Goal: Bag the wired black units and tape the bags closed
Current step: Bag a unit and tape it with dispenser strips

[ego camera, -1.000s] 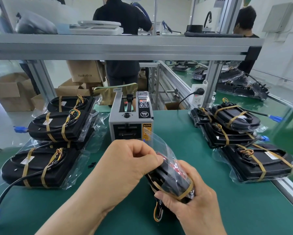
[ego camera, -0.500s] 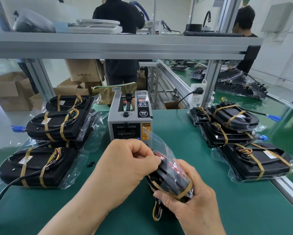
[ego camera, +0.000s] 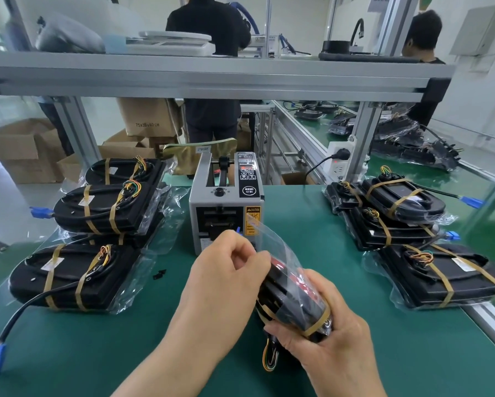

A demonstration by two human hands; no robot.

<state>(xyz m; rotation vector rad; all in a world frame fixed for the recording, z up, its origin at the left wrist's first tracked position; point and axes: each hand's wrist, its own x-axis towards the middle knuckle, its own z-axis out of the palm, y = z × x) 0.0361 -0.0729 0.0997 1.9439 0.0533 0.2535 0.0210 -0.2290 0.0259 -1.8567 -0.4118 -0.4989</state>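
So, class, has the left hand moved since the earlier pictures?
No. The left hand stays just in front of the tape dispenser, pinching the bag as before.

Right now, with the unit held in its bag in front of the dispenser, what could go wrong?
1. The coloured wires hang loose below the right hand gripping the unit; they could snag or bend.
2. The left hand pinches only the loose flap of the bag; it may crease, so tape seals badly.
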